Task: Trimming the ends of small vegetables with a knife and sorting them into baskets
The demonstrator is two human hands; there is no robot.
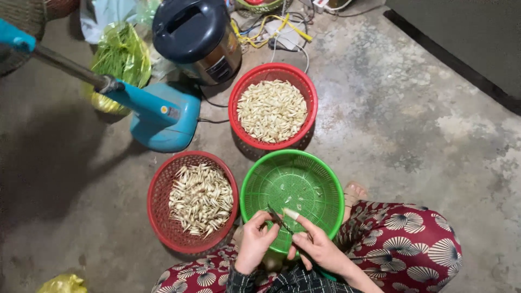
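I sit on a concrete floor with both hands over the near rim of a green plastic basket (pixel 320 179), which holds only a few pale scraps. My right hand (pixel 320 249) grips a small dark-bladed knife (pixel 278 218), its index finger stretched out with a pale tip. My left hand (pixel 254 239) is closed around something small at the blade's tip; what it is cannot be made out. A red basket (pixel 157 201) of several pale, stringy cloves lies to the left. Another red basket (pixel 239 89) of several smooth cream cloves stands beyond the green one.
A blue fan base (pixel 163 116) with its pole rises at the left. A dark rice cooker (pixel 198 38) and tangled cables (pixel 277 32) lie at the back. A bag of greens (pixel 122 57) and a yellow bag (pixel 62 283) are on the floor. My foot (pixel 355 192) is by the green basket.
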